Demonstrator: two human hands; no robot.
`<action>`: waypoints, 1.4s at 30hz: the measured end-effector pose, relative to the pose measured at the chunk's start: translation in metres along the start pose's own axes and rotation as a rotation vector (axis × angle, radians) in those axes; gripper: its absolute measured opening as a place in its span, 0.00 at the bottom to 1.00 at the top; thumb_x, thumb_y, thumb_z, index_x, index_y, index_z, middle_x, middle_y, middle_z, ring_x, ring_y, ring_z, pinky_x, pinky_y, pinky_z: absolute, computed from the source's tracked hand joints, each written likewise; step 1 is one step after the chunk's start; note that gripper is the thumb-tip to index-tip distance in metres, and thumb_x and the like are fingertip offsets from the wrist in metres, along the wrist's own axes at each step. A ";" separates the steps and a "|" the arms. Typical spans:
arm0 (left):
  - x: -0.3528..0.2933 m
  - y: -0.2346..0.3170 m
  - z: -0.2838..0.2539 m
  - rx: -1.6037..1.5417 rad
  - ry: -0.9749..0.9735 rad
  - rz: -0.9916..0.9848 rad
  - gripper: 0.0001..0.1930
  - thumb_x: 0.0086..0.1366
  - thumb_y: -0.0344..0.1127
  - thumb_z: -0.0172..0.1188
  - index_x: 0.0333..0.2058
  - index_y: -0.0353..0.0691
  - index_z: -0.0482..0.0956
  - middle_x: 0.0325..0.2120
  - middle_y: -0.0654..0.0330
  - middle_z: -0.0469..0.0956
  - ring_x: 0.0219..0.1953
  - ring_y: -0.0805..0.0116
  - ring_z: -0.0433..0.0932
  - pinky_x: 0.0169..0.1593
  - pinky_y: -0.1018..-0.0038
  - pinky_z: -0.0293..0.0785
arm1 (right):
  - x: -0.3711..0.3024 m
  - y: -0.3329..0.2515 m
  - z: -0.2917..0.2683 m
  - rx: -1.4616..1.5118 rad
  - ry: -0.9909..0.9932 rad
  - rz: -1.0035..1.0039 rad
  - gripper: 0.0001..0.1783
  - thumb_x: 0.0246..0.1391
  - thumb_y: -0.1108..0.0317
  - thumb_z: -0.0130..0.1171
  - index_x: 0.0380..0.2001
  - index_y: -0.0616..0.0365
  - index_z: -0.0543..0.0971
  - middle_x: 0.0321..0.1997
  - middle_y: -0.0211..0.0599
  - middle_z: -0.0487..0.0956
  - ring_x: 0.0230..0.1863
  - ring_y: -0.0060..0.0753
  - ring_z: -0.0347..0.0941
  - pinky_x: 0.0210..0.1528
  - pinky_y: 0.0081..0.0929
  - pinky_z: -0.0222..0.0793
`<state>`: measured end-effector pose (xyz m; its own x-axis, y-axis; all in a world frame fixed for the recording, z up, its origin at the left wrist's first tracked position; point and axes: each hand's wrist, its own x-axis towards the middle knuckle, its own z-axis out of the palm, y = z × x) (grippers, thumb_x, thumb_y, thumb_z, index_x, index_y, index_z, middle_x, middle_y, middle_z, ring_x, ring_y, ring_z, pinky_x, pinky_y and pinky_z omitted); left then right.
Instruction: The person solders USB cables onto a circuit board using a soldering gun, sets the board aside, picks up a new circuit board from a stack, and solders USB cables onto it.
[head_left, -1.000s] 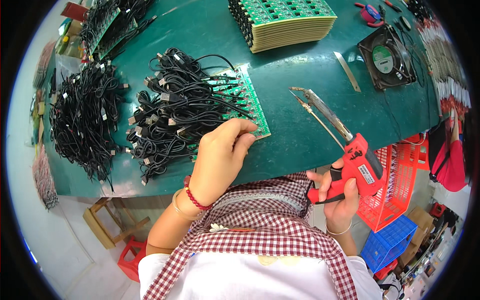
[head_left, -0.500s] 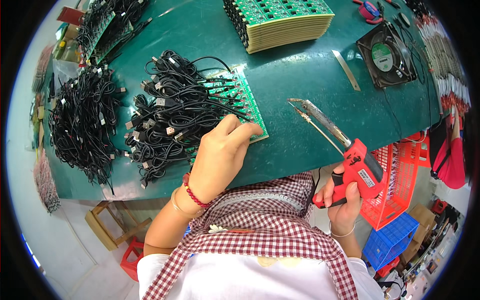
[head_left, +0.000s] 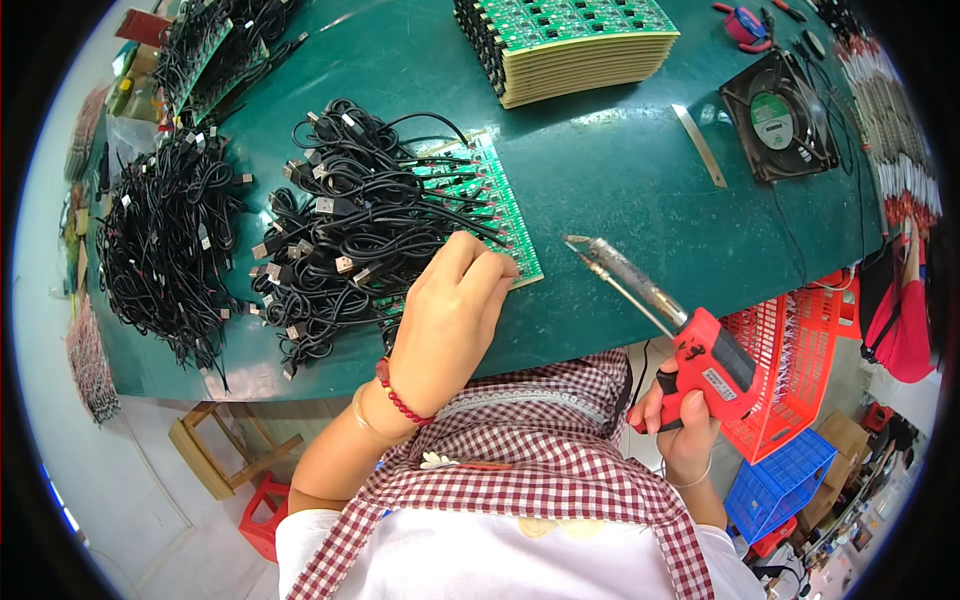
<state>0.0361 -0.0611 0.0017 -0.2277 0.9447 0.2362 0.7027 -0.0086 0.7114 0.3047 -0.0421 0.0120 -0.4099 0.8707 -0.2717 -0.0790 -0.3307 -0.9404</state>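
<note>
My right hand point(head_left: 685, 420) is wrapped round the handle of a red soldering gun point(head_left: 715, 370). Its long metal barrel and thin feed tube point up and left, and the tip hangs over the bare table, right of the green circuit board point(head_left: 513, 215). Black USB cables point(head_left: 375, 205) lie bundled along the board, with their wire ends on it. At the board's near right corner, my left hand point(head_left: 450, 310) is closed, thumb and fingers pinched together. Whatever is between those fingertips is hidden by the hand.
A stack of circuit boards point(head_left: 590, 65) stands at the back. A cooling fan point(head_left: 778, 120) and a metal strip point(head_left: 700, 145) lie to the right, more black cables point(head_left: 170, 250) to the left. Below the table edge are a red basket point(head_left: 800, 350) and a blue crate point(head_left: 780, 480).
The soldering gun has moved left and its tip has dropped nearer the board's corner. My left fingers have drawn in closer together at that corner.
</note>
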 end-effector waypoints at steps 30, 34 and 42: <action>0.002 0.001 0.012 0.116 0.026 -0.076 0.05 0.51 0.20 0.60 0.25 0.34 0.73 0.23 0.55 0.68 0.25 0.55 0.72 0.27 0.66 0.69 | -0.013 0.000 0.000 -0.171 -0.071 0.161 0.24 0.56 0.52 0.53 0.42 0.66 0.71 0.24 0.35 0.73 0.23 0.21 0.66 0.26 0.21 0.65; 0.003 0.002 0.011 0.119 0.014 -0.082 0.05 0.51 0.21 0.60 0.25 0.34 0.73 0.23 0.54 0.68 0.25 0.55 0.72 0.27 0.65 0.69 | -0.014 0.002 -0.001 -0.152 -0.072 0.163 0.26 0.56 0.50 0.54 0.42 0.66 0.71 0.24 0.35 0.73 0.22 0.21 0.67 0.26 0.21 0.65; 0.008 0.004 0.001 0.111 -0.094 -0.127 0.05 0.52 0.23 0.61 0.27 0.35 0.74 0.24 0.54 0.69 0.25 0.54 0.73 0.29 0.64 0.70 | -0.012 0.002 0.002 -0.137 -0.089 0.163 0.27 0.57 0.48 0.53 0.41 0.66 0.69 0.22 0.37 0.72 0.20 0.23 0.66 0.24 0.22 0.66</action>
<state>0.0373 -0.0538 0.0057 -0.2589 0.9624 0.0825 0.7436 0.1441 0.6529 0.3074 -0.0540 0.0139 -0.4863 0.7723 -0.4087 0.1164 -0.4063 -0.9063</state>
